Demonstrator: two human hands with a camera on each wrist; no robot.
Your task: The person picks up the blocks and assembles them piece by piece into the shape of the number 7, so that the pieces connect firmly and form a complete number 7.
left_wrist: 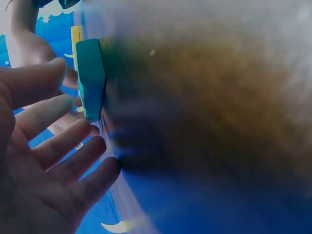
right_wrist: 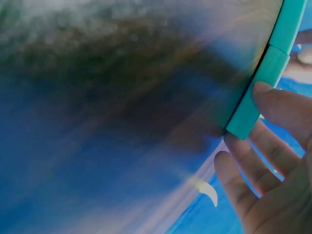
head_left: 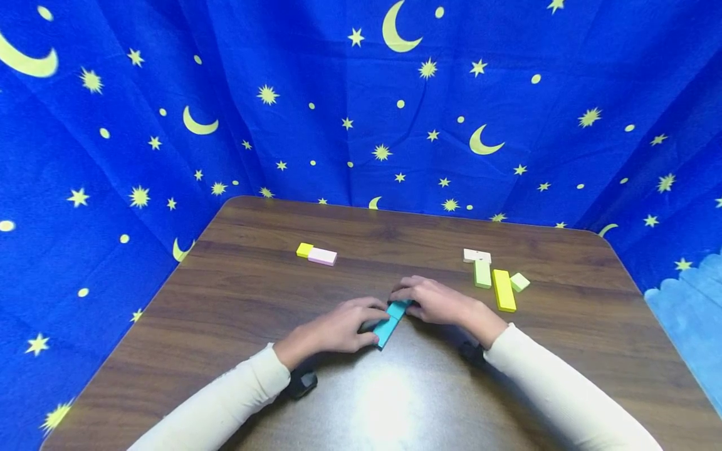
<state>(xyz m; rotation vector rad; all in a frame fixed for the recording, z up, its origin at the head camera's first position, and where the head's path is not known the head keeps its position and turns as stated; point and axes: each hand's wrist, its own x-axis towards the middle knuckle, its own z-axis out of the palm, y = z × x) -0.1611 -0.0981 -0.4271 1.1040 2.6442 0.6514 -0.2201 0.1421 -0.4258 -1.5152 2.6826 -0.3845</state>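
Note:
Two teal blocks lie end to end in a slanting line on the table in the head view. My right hand (head_left: 431, 300) pinches the farther teal block (head_left: 398, 308), its thumb on the near side and fingers around the far end. In the right wrist view that block (right_wrist: 258, 92) meets the other one along a visible seam. My left hand (head_left: 346, 326) is beside the nearer teal block (head_left: 385, 332), index fingertip over its upper part and thumb tip at its left edge. The left wrist view shows the left fingers (left_wrist: 80, 180) loosely spread around this block's end.
On the brown wooden table (head_left: 237, 282), a yellow block (head_left: 304, 250) and a pink block (head_left: 323, 257) touch at the back left. Right of my hands lie a white block (head_left: 477, 255), light green blocks (head_left: 482, 274) and a longer yellow block (head_left: 504, 290). Blue star-patterned cloth (head_left: 316, 125) hangs behind.

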